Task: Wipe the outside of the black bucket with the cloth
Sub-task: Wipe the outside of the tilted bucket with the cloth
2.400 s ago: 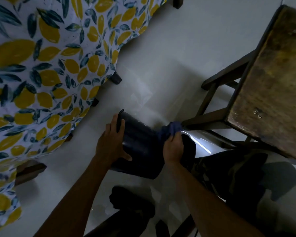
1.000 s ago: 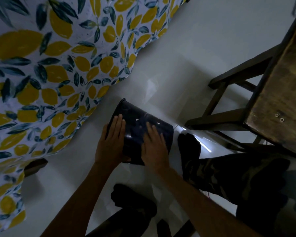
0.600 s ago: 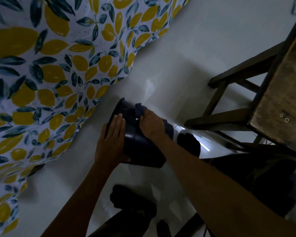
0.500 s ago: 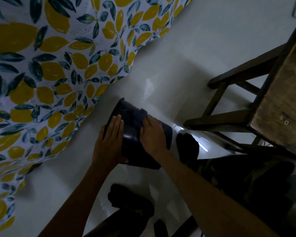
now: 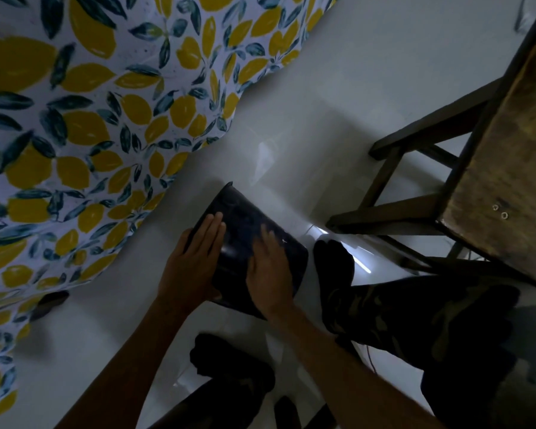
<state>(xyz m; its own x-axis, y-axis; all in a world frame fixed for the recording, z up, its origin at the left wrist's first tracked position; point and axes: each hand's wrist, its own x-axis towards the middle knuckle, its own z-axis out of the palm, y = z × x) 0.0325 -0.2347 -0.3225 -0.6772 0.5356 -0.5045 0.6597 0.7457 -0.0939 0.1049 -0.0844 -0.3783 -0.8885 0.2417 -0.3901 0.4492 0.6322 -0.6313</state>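
Note:
The black bucket [image 5: 240,222] lies tilted on its side on the white floor, rim pointing up-left. My left hand [image 5: 192,264] grips its left wall near the rim, fingers stretched along the side. My right hand [image 5: 271,274] lies flat on the upper wall toward the bucket's base. It presses the dark cloth against the wall. The cloth is almost wholly hidden under the palm and is hard to tell from the dark plastic.
A hanging lemon-and-leaf patterned fabric [image 5: 90,119] fills the left. A dark wooden stool [image 5: 505,156] stands at the right. My camouflage-trousered leg [image 5: 415,314] and dark-socked foot [image 5: 333,258] sit just right of the bucket, and the other foot [image 5: 229,360] below it.
My right hand has slid with the cloth from near the rim down the wall toward the base. The cloth edge above the fingers no longer shows. My left hand holds steady.

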